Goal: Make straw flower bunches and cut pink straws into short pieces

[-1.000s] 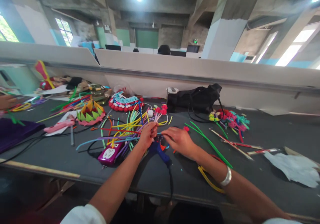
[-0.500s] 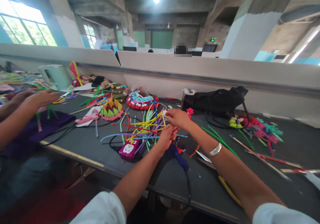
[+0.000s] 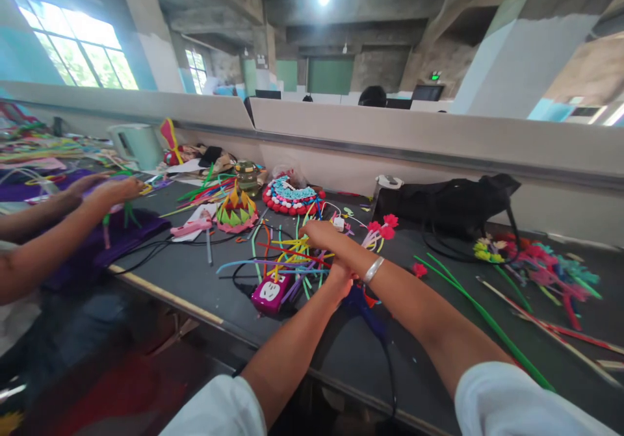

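My right hand [image 3: 319, 233], with a silver bracelet at the wrist, reaches left over a pile of coloured pipe cleaners [image 3: 277, 247]. Its fingers point down into the pile and are hidden from me. Below it, my left hand [image 3: 344, 273] is closed, partly covered by my right wrist; what it holds is hidden. Just beside my left hand lies a dark blue corded tool [image 3: 368, 312], likely a glue gun. A purple power strip [image 3: 270, 293] sits at the near edge of the pile. Red flowers on pale stems [image 3: 383, 228] are right of my right hand.
Behind the pile stand an orange-green pointed crown [image 3: 236, 212] and a red, white and blue beaded piece [image 3: 292, 195]. A pink glue gun [image 3: 195, 227] lies left. Green pipe cleaners [image 3: 468, 299], a black bag [image 3: 448, 205] and more flowers [image 3: 541, 260] lie right. A co-worker's hands [image 3: 114, 192] are far left.
My right hand has moved away from my left hand, left and down over the pipe cleaners. The whole view has shifted, so red flowers and green pipe cleaners show more fully.
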`<state>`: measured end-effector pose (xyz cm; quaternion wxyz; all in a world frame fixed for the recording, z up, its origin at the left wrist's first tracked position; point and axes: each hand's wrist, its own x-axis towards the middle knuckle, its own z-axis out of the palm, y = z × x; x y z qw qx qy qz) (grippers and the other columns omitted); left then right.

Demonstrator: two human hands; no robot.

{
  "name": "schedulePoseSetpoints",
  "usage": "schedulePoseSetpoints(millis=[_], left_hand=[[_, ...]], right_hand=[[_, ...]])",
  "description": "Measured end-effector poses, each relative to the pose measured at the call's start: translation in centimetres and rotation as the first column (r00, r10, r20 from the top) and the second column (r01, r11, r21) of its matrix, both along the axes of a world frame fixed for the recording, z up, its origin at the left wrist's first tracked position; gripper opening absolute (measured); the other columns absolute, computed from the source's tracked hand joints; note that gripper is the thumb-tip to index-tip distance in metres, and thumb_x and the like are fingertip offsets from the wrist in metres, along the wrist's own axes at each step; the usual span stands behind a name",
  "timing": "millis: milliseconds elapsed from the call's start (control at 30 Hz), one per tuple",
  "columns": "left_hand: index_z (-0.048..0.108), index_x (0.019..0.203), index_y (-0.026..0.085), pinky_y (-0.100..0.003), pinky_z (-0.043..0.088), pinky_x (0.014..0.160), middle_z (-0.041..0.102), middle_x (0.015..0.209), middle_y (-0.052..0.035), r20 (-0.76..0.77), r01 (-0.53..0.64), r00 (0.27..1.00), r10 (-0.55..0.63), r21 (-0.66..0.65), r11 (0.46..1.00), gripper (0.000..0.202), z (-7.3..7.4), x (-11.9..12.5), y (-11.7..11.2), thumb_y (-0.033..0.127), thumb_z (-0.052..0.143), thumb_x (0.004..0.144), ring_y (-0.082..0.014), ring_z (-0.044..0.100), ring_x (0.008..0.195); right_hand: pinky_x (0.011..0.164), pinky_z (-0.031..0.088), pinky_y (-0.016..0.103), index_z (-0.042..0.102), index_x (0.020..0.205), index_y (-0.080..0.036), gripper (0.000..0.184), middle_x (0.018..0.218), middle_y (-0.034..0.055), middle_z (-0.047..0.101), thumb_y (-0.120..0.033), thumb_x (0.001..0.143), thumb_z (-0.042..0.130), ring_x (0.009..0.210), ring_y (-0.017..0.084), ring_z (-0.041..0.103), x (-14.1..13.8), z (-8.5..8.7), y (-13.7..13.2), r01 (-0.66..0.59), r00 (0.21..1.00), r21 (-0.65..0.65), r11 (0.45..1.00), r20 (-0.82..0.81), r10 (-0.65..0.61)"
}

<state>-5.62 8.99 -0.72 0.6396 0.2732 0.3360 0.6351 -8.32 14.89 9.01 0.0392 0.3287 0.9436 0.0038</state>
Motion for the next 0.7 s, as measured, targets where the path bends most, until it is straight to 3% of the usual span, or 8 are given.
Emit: schedulePoseSetpoints(millis=[133,333,433,533,567,633,667,700], left_hand=[[0.056,0.094,0.014,-0.022,0.043,0.056,0.059,0.081,-0.0013,0.020,-0.043,0.999,0.044,-0.030,0.999,0.030,0.1,-0.2,0.3,0.041,0.063,0.082,-0.0099,0.054,0.065],[0.041,0.068,0.019,-0.018,0.018,0.045,0.035,0.050,0.0103,0.001,-0.047,0.999,0.047,0.022,0.999,0.039,1.1,-0.1,-0.1,0.039,0.074,0.064,-0.0027,0.025,0.042],[0.035,0.059,0.019,-0.019,0.014,0.044,0.025,0.044,0.0111,-0.027,-0.008,1.000,0.010,0.080,0.997,0.039,2.0,-0.4,-0.4,0.036,0.069,0.068,-0.0012,0.018,0.039],[0.038,0.057,0.018,-0.019,0.011,0.042,0.028,0.043,0.0106,-0.057,0.024,0.998,-0.017,0.140,0.990,0.035,3.1,-0.8,-0.7,0.033,0.067,0.066,-0.0010,0.017,0.038],[0.042,0.058,0.017,-0.019,0.011,0.041,0.029,0.043,0.0104,-0.065,0.031,0.998,-0.021,0.158,0.987,0.031,3.6,-0.9,-0.9,0.033,0.067,0.065,-0.0011,0.018,0.037],[0.051,0.065,0.015,-0.019,0.010,0.040,0.031,0.044,0.0103,-0.079,0.034,0.997,-0.020,0.190,0.981,0.024,4.8,-1.0,-1.5,0.033,0.067,0.066,-0.0013,0.018,0.037],[0.054,0.068,0.014,-0.019,0.010,0.039,0.032,0.044,0.0102,-0.086,0.033,0.996,-0.015,0.205,0.978,0.022,5.5,-1.0,-2.0,0.033,0.066,0.067,-0.0012,0.018,0.036],[0.057,0.070,0.014,-0.019,0.010,0.039,0.032,0.045,0.0100,-0.093,0.030,0.996,-0.009,0.221,0.975,0.022,6.1,-0.9,-2.7,0.034,0.066,0.068,-0.0011,0.019,0.036]], right_hand=[[0.082,0.053,0.040,0.061,0.110,-0.015,0.024,0.111,0.0072,0.063,-0.031,0.093,0.059,0.096,0.020,0.063,-0.2,-0.2,0.0,-0.036,0.999,-0.003,0.999,-0.013,0.036],[0.080,0.049,0.032,0.070,0.098,-0.018,0.017,0.102,0.0060,0.069,-0.026,0.092,0.056,0.098,0.021,0.063,1.8,0.5,-0.5,-0.057,0.975,0.077,0.995,-0.210,0.072],[0.086,0.044,0.028,0.070,0.102,-0.020,0.021,0.105,0.0062,0.070,-0.021,0.094,0.050,0.104,0.019,0.060,3.7,2.4,-1.9,-0.030,0.915,0.160,0.987,-0.393,0.092],[0.094,0.042,0.030,0.066,0.113,-0.017,0.029,0.113,0.0100,0.067,-0.022,0.099,0.041,0.111,0.019,0.055,6.5,5.6,-5.0,0.063,0.798,0.242,0.968,-0.595,0.097],[0.093,0.043,0.030,0.065,0.115,-0.017,0.031,0.112,0.0103,0.066,-0.023,0.100,0.038,0.109,0.018,0.056,7.8,6.7,-6.4,0.108,0.726,0.261,0.959,-0.680,0.104],[0.082,0.050,0.029,0.066,0.111,-0.019,0.026,0.098,0.0061,0.069,-0.024,0.097,0.046,0.090,0.016,0.064,10.7,8.7,-9.7,0.139,0.319,0.230,0.963,-0.931,0.176],[0.078,0.051,0.029,0.065,0.114,-0.021,0.025,0.092,0.0035,0.069,-0.026,0.096,0.048,0.082,0.015,0.065,12.3,9.3,-11.4,0.154,0.147,0.210,0.965,-0.971,0.188],[0.073,0.052,0.028,0.064,0.117,-0.023,0.025,0.087,0.0016,0.068,-0.026,0.095,0.051,0.076,0.014,0.064,13.9,9.8,-13.1,0.175,0.035,0.187,0.967,-0.982,0.184]])
